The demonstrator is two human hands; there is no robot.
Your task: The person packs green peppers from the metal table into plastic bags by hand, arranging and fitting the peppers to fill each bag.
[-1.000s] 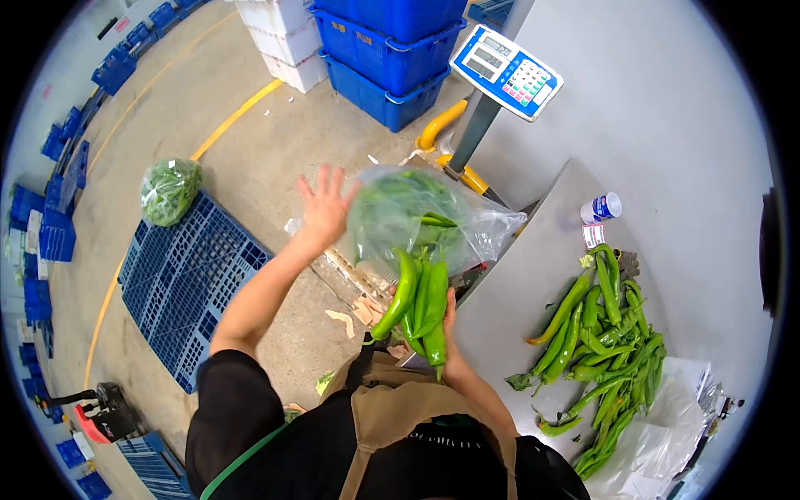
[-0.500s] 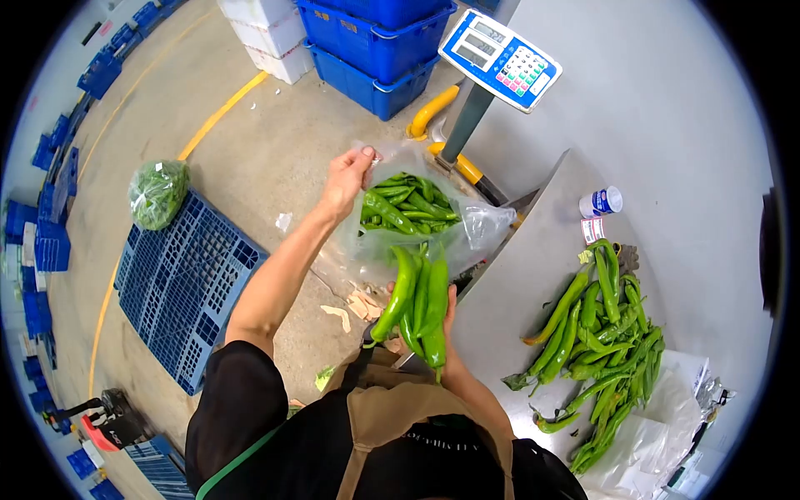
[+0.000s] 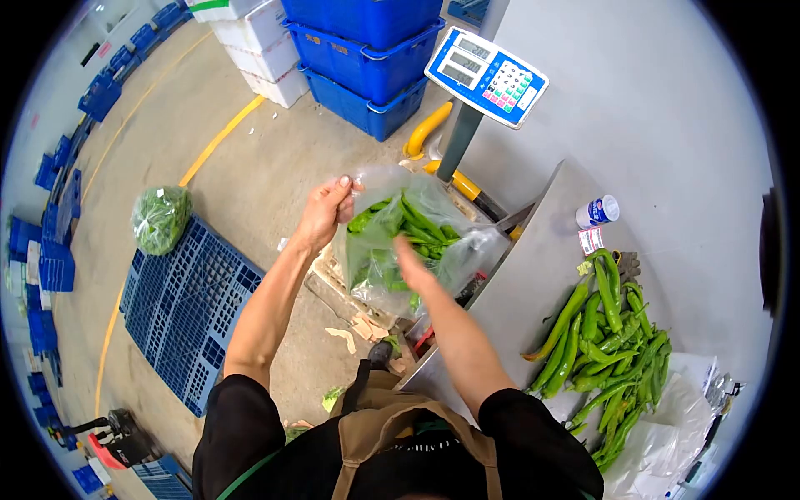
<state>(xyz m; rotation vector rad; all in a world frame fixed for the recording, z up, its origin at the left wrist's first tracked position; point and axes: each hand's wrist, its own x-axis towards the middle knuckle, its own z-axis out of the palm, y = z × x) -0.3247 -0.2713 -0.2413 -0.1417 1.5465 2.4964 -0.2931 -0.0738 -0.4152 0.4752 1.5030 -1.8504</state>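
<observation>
My left hand (image 3: 327,212) pinches the rim of a clear plastic bag (image 3: 372,283) and holds it up. Inside the bag lie several green chili peppers (image 3: 425,225), seen through its mouth and its wall. My right hand (image 3: 412,265) is at the near side of the bag's mouth, slightly blurred, fingers stretched out and no pepper in it. The bag rests at the foot of a platform scale, whose display head (image 3: 487,77) stands above on a post. More long green peppers (image 3: 608,358) are heaped on the metal table (image 3: 500,333) at the right.
Stacked blue crates (image 3: 362,62) and white foam boxes (image 3: 275,62) stand ahead. A blue pallet (image 3: 192,308) lies at left with a bag of greens (image 3: 162,219) at its corner. On the table are a white-and-blue can (image 3: 598,212) and plastic film (image 3: 667,425).
The peppers my right hand carried have left it and gone into the bag. That hand has moved up to the bag's mouth. My left hand has shifted slightly left and down, still pinching the rim.
</observation>
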